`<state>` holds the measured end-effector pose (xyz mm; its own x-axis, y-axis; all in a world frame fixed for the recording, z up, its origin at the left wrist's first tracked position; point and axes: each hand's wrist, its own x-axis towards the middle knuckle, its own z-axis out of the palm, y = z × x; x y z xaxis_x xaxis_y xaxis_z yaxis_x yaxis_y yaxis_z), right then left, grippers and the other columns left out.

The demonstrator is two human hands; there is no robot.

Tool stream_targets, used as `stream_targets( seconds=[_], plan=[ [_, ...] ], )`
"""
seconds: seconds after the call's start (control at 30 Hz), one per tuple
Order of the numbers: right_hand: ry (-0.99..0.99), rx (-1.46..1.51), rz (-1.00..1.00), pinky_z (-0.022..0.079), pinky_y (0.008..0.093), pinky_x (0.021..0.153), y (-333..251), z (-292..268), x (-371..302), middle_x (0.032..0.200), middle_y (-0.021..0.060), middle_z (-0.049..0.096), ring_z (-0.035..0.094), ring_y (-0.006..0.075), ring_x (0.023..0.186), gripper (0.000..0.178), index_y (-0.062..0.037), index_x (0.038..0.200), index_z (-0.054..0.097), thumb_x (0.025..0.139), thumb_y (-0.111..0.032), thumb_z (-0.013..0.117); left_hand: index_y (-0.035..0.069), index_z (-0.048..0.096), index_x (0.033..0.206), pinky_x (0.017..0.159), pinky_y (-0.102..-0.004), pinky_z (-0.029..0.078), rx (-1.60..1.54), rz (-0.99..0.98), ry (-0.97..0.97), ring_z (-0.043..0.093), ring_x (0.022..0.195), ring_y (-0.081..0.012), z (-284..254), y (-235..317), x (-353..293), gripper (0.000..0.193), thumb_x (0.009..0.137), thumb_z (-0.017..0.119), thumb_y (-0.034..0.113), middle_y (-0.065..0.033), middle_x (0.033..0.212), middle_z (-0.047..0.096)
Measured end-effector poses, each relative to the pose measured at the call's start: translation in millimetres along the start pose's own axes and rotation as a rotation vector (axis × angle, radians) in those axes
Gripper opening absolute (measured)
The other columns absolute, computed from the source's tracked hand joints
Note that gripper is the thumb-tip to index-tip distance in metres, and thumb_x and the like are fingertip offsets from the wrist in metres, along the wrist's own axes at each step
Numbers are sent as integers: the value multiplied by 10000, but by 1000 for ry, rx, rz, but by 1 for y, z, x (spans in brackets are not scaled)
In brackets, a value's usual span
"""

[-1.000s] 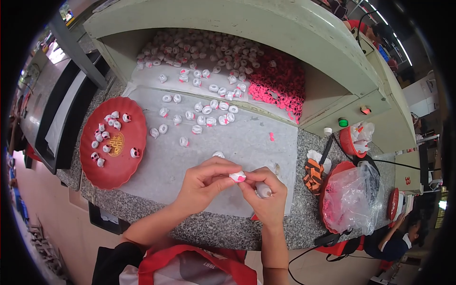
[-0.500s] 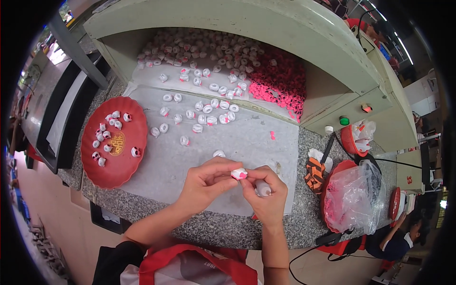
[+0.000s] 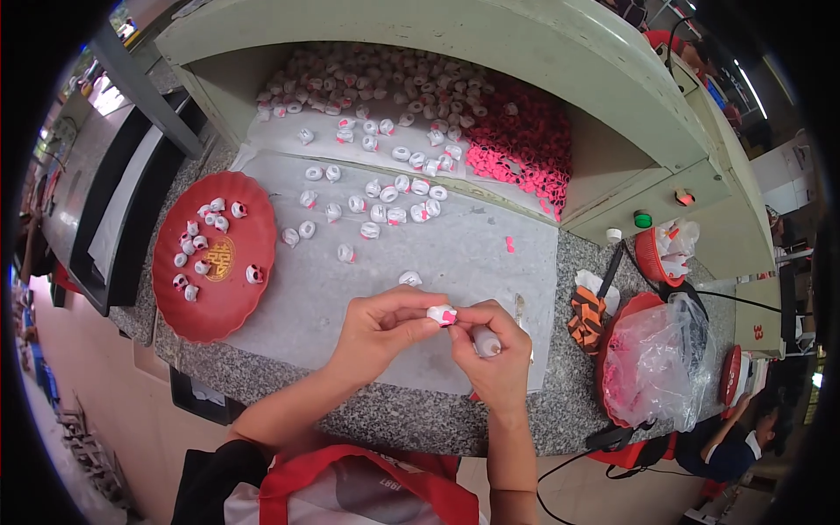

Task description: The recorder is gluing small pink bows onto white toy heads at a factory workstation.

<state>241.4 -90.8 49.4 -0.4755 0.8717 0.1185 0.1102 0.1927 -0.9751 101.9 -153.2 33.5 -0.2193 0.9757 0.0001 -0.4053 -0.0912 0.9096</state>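
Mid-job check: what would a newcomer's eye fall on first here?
Probably the bright pink heap inside the cabinet at its right, beside crowded white pieces. Then the red tray at the left, holding small pieces. At front centre, the left hand holds a white-and-pink piece, the right hand a pale tube-like thing.

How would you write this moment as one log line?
left hand: holds white-and-pink piece | right hand: at same piece, holds pale bottle | red plate: small pieces on it
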Motion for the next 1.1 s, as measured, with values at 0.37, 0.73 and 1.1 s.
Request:
stream_targets(
  seconds=[0.37, 0.73, 1.1],
  plan=[
    [-55, 68, -219, 461, 218, 604, 2, 6, 2, 885, 100, 561, 556, 118, 744, 277, 16, 936, 543, 682, 93, 622, -21, 514, 1062, 727, -269, 502, -210, -229, 72, 599, 827, -164, -2, 7, 0, 288, 783, 582, -5, -112, 896, 599],
    [-128, 403, 148, 465, 234, 663, -1, -8, 2, 867, 87, 587, 562, 119, 753, 273, 4, 939, 537, 697, 58, 653, -43, 501, 974, 733, -281, 508, 106, -7, -137, 606, 854, -186, -6, 14, -2, 254, 741, 582, -103, -127, 895, 598],
    [-139, 497, 181, 468, 233, 550, 0, 4, 2, 856, 129, 587, 564, 142, 671, 214, 8, 847, 520, 685, 88, 634, -21, 567, 957, 695, -272, 522, 394, 137, -49, 629, 784, -173, -7, 19, -9, 218, 745, 606, -49, -119, 870, 629]
  ],
)
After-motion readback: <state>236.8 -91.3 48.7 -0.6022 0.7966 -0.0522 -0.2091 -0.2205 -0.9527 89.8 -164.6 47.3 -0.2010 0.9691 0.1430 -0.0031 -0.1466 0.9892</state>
